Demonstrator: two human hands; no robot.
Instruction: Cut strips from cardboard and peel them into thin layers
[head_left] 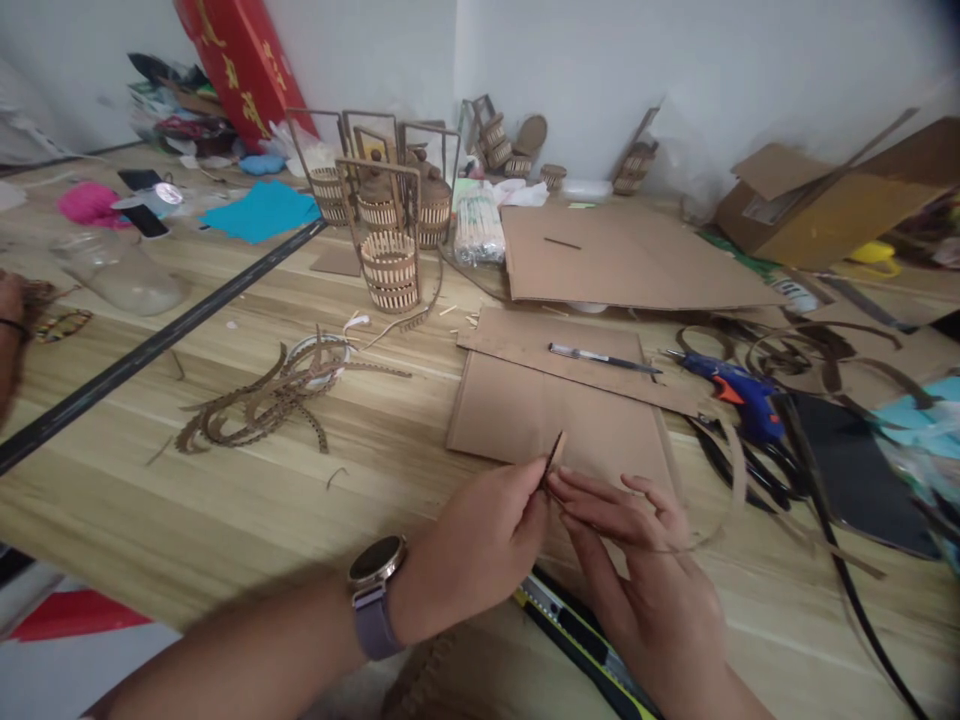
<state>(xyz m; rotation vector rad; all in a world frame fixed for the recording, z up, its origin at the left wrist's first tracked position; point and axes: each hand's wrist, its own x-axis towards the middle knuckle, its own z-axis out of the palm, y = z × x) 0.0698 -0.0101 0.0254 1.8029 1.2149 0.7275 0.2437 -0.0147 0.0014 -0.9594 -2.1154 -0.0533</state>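
Observation:
Between my hands is a small piece of cardboard strip (556, 455), its dark corrugated edge turned up. My left hand (480, 540), with a watch on the wrist, is closed on it between thumb and forefinger. My right hand (637, 560) is closed too, its fingertips pinching the strip's lower end. A thin length of strip trails from the right hand and curls up toward the scissors (727, 465). Below the hands lies a yellow and black utility knife (577, 640), partly hidden by the right hand. Cardboard sheets (510, 405) with a pen (604, 358) on top lie just beyond.
A blue glue gun (739, 390) and a black phone (862, 470) lie at right. Loose corrugated strips (262, 400) are heaped at left. Small stick-sided baskets (390, 270) stand behind, beside packed cotton swabs (480, 228). Another person's hand (11, 310) shows at the left edge.

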